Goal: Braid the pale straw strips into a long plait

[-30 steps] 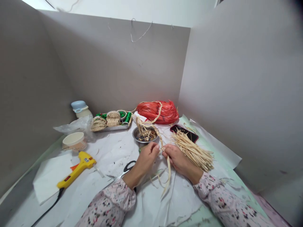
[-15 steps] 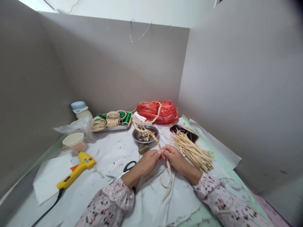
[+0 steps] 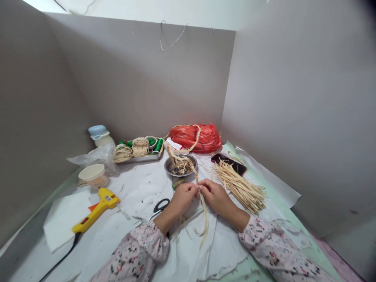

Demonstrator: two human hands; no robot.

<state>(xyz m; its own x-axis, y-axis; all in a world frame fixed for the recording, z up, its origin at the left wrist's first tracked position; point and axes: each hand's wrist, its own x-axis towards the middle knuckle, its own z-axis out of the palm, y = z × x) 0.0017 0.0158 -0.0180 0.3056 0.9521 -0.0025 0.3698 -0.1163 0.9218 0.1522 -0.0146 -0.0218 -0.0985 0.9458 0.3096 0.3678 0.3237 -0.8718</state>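
Note:
Between my two hands runs a straw braid point(image 3: 196, 174), pinched near its lower end. My left hand point(image 3: 184, 196) is closed with its fingertips on the braid. My right hand point(image 3: 214, 195) closes on it from the other side, the fingertips of both nearly touching. Loose straw strands point(image 3: 205, 214) hang below my fingers toward the white sheet. Upward, the braid passes over a metal bowl point(image 3: 167, 169) of scraps and on across a red plastic bag point(image 3: 188, 137). To the right of my right hand lies a bundle of dry straw strips point(image 3: 241, 188).
A yellow glue gun point(image 3: 95, 211) with its cord lies at left, near a paper cup point(image 3: 93, 175). Black-handled scissors point(image 3: 161, 204) sit by my left wrist. A tray point(image 3: 143, 158) holds braid rolls and green thread. A phone point(image 3: 232, 164) is partly under the straw. Partition walls enclose the table.
Both hands stay at the braid with slightly shifted fingers. The hanging strands have swung a little left. The braid's part over the bowl has moved slightly.

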